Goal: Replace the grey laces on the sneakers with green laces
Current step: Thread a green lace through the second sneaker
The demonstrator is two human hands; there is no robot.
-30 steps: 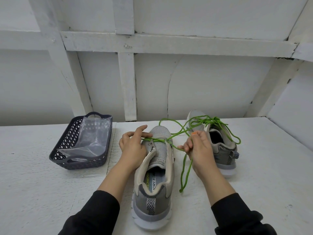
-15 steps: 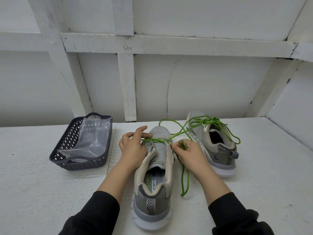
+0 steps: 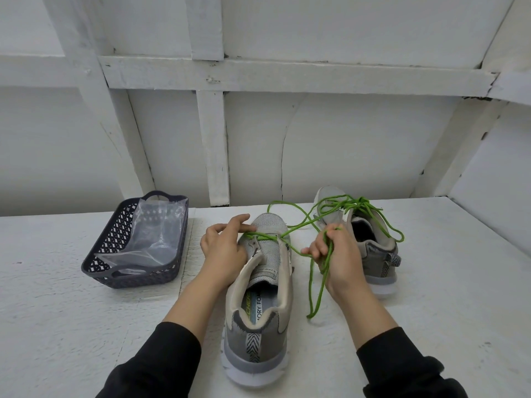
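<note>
I see the near sneaker (image 3: 258, 311) standing on the white desk (image 3: 431, 326), heel toward me and toe pointing away. The green lace (image 3: 315, 285) crosses its lowest eyelets in a single bar; the eyelets above that are unlaced. From the right eyelet the lace runs out to the right hand (image 3: 340, 254), which hangs just beside the shoe. That hand's fingers are curled tight round the lace, gripping several gathered strands, and a loop with the free end hangs below the hand down to the desk.

The left hand (image 3: 222, 248) lies against the sneaker's left side. Its fingers are loosely bent, with the forefinger stretched out over the toe and another fingertip touching the lace at the left eyelet. I cannot tell whether it pinches the lace or only presses it.

The far sneaker (image 3: 379, 254) stands behind the right hand, already threaded with a second lace (image 3: 356, 203), also green, bunched loosely on top with loops trailing over its side.

At the left, well apart from the shoes, sits a dark basket (image 3: 97, 268) holding a clear plastic bag (image 3: 152, 234).
</note>
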